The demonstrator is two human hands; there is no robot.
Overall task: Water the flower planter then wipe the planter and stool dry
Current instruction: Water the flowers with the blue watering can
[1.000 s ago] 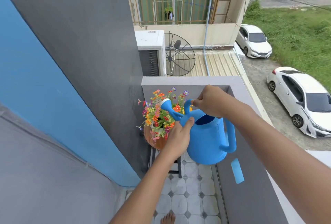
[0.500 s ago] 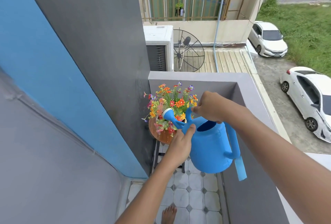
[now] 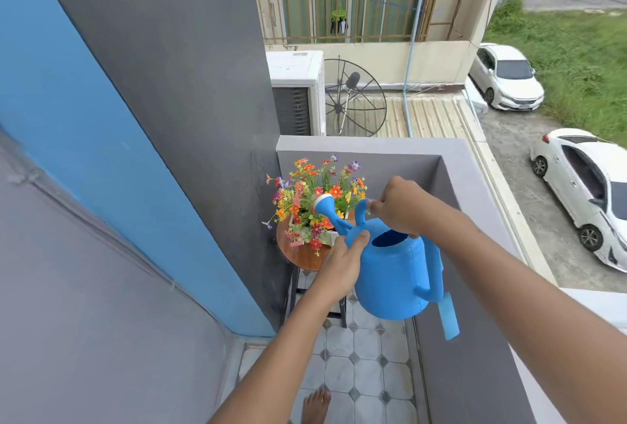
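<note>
A blue watering can [image 3: 393, 281] hangs over the balcony corner, its white-tipped spout [image 3: 325, 203] pointing into the flowers. My right hand [image 3: 398, 206] grips the can's top handle. My left hand [image 3: 342, 262] presses against the can's front side below the spout. The flower planter [image 3: 314, 201], full of orange, red and purple blooms, stands on a round wooden stool [image 3: 300, 255] with black legs, in the corner against the grey wall. I see no water stream. A blue tag [image 3: 449, 318] dangles from the can's rear handle.
A grey parapet wall [image 3: 454, 165] runs behind and to the right of the stool. The floor has white tiles [image 3: 366, 376], and a bare foot [image 3: 315, 406] shows at the bottom. A blue and grey wall [image 3: 152, 118] stands left. Cars are parked far below at right.
The can has tipped a little further forward with its spout over the blooms. The camera has shifted, so the planter sits lower and more central in view.
</note>
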